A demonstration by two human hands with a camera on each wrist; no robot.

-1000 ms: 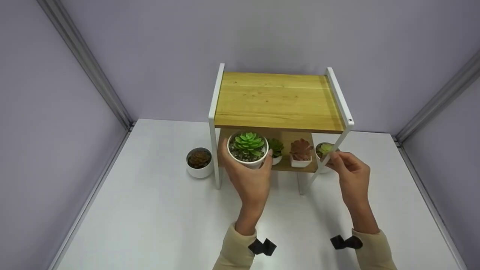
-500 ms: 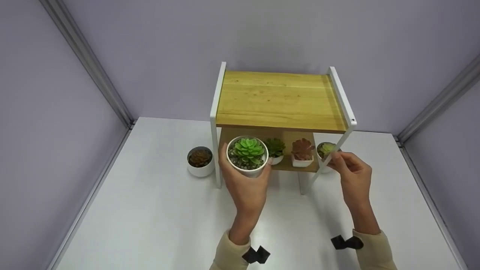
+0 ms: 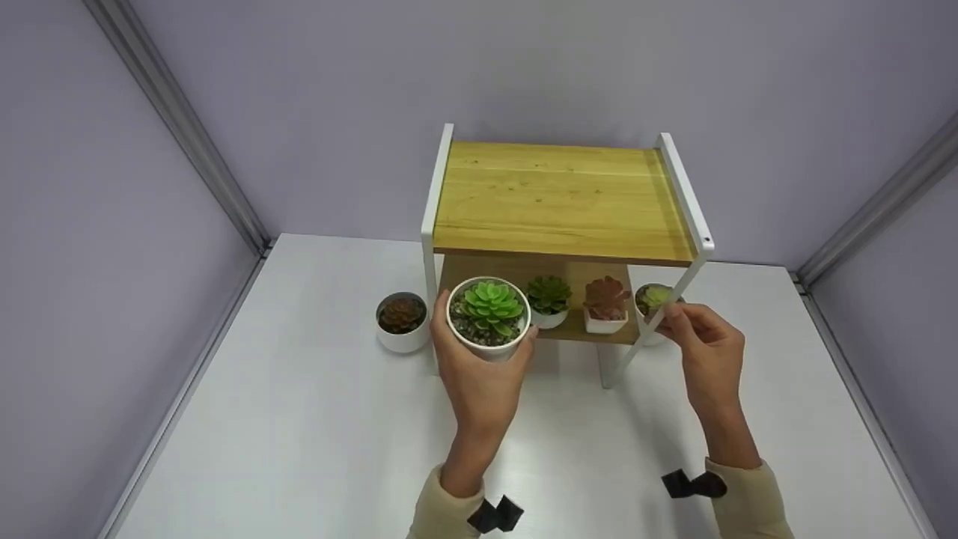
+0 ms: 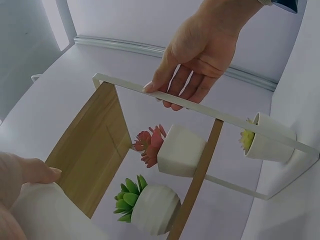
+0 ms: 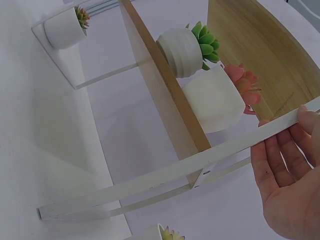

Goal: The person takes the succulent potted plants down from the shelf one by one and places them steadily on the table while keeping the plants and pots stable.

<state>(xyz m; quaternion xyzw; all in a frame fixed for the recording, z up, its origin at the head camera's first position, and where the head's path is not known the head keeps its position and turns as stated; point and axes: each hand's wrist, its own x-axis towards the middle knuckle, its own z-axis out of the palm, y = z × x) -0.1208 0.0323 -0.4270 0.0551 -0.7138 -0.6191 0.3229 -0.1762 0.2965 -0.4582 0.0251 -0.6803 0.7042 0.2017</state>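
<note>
In the head view my left hand (image 3: pixel 479 389) grips a white round pot with a bright green succulent (image 3: pixel 490 303), thumb and fingers on opposite sides. It is held in front of the left part of a two-tier wooden shelf (image 3: pixel 561 198) with white side frames. My right hand (image 3: pixel 711 352) pinches the shelf's right front upright (image 5: pixel 235 142), thumb on one face and fingers behind. On the lower board stand a dark green succulent (image 3: pixel 548 294) in a ribbed white pot and a red succulent (image 3: pixel 606 296) in a square white pot.
A brown succulent in a white pot (image 3: pixel 402 322) stands on the white table (image 3: pixel 299 419) left of the shelf. Right of it, partly behind the upright, is a yellow-green succulent pot (image 4: pixel 270 140). Grey walls (image 3: pixel 554 67) enclose the table.
My left hand has drawn the green succulent slightly left and toward me, out from the shelf front. My right hand stays on the upright. The view has shifted a little.
</note>
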